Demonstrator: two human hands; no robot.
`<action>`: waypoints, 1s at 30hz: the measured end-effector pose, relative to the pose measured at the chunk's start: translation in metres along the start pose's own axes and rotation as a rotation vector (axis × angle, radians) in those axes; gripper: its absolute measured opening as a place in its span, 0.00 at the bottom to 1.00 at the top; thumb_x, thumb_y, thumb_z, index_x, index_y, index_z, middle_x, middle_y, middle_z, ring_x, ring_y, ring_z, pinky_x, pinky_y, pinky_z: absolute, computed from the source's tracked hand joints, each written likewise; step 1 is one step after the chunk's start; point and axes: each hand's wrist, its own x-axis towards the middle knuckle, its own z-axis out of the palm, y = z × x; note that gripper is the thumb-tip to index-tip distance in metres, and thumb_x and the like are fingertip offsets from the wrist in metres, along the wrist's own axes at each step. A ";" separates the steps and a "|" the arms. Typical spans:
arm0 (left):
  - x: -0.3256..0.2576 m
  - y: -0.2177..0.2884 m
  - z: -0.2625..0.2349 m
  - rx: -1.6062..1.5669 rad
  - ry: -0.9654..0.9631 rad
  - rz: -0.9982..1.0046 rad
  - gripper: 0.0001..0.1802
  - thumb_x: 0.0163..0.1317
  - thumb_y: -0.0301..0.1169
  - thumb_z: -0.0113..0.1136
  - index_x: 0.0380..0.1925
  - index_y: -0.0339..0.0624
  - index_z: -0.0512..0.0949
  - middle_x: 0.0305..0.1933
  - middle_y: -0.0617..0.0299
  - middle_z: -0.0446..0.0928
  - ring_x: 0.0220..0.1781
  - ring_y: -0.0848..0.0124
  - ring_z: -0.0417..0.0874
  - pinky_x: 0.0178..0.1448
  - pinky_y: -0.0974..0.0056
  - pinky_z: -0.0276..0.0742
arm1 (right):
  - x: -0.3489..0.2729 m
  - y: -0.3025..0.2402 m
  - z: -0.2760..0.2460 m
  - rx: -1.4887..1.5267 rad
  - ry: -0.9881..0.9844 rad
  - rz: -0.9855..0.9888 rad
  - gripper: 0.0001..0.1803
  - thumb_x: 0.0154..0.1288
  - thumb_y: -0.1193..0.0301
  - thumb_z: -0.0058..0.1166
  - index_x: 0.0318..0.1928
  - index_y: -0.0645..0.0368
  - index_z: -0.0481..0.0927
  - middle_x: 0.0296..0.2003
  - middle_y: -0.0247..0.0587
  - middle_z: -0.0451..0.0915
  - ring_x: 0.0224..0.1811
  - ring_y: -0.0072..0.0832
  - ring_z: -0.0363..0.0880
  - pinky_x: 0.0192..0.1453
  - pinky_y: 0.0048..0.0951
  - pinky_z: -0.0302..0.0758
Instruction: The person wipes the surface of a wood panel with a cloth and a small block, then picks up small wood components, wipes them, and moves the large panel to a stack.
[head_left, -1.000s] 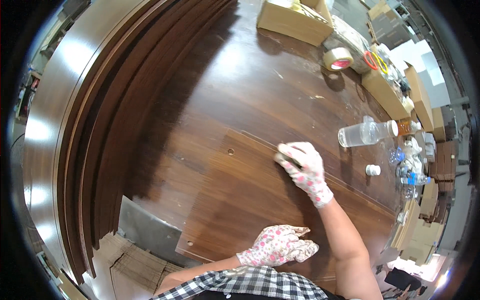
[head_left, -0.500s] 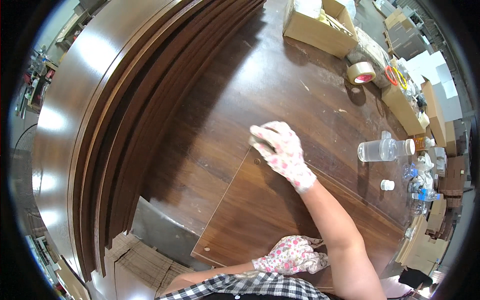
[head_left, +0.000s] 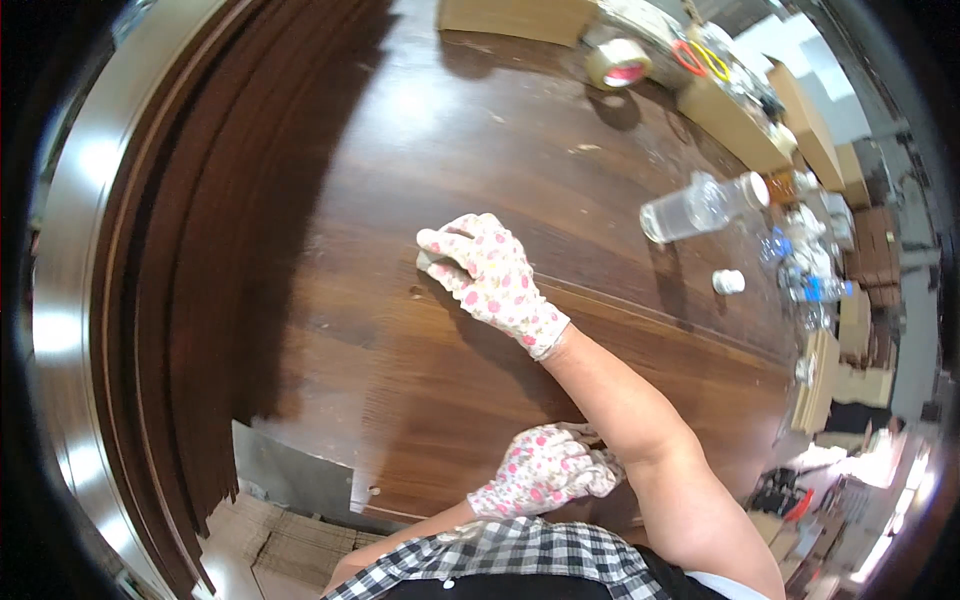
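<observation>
Right hand [head_left: 490,275] pressing flat, fingers spread, on dark wood panel [head_left: 420,400]; left hand [head_left: 545,470] curling loosely on panel's near edge, gripping nothing.

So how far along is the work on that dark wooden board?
Already done: nothing the view can prove; the dark brown wooden board shines evenly. In hand: the right hand, in a white floral glove, presses flat by the seam of the upper board, perhaps on a cloth. The left hand braces the near edge. Left: cannot tell; the clear plastic bottle and tape roll lie unused.
</observation>
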 end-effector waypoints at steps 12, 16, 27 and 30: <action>-0.007 0.006 -0.001 -0.020 0.094 -0.030 0.15 0.58 0.37 0.59 0.44 0.48 0.83 0.47 0.60 0.82 0.54 0.63 0.80 0.56 0.58 0.76 | -0.120 0.029 -0.120 -0.162 0.014 0.264 0.13 0.55 0.70 0.65 0.44 0.50 0.83 0.36 0.37 0.82 0.41 0.36 0.79 0.47 0.34 0.76; -0.009 -0.007 0.011 0.097 0.079 0.019 0.12 0.53 0.34 0.61 0.37 0.45 0.83 0.43 0.59 0.82 0.50 0.60 0.82 0.53 0.56 0.77 | -0.079 0.005 -0.066 -0.087 0.021 0.239 0.13 0.56 0.65 0.64 0.43 0.47 0.83 0.37 0.37 0.80 0.41 0.39 0.77 0.45 0.36 0.75; 0.013 0.004 0.025 0.230 0.123 -0.023 0.11 0.53 0.32 0.61 0.37 0.46 0.82 0.47 0.59 0.82 0.42 0.59 0.82 0.44 0.57 0.77 | -0.199 0.045 -0.191 -0.546 0.098 0.510 0.10 0.57 0.68 0.61 0.40 0.52 0.82 0.32 0.42 0.77 0.36 0.39 0.76 0.42 0.39 0.74; 0.030 -0.005 0.041 0.438 0.135 -0.067 0.11 0.54 0.33 0.61 0.38 0.50 0.82 0.47 0.61 0.82 0.43 0.62 0.82 0.46 0.56 0.75 | -0.181 0.042 -0.153 -0.376 0.144 0.441 0.12 0.56 0.66 0.62 0.41 0.50 0.82 0.33 0.40 0.77 0.39 0.40 0.76 0.44 0.39 0.74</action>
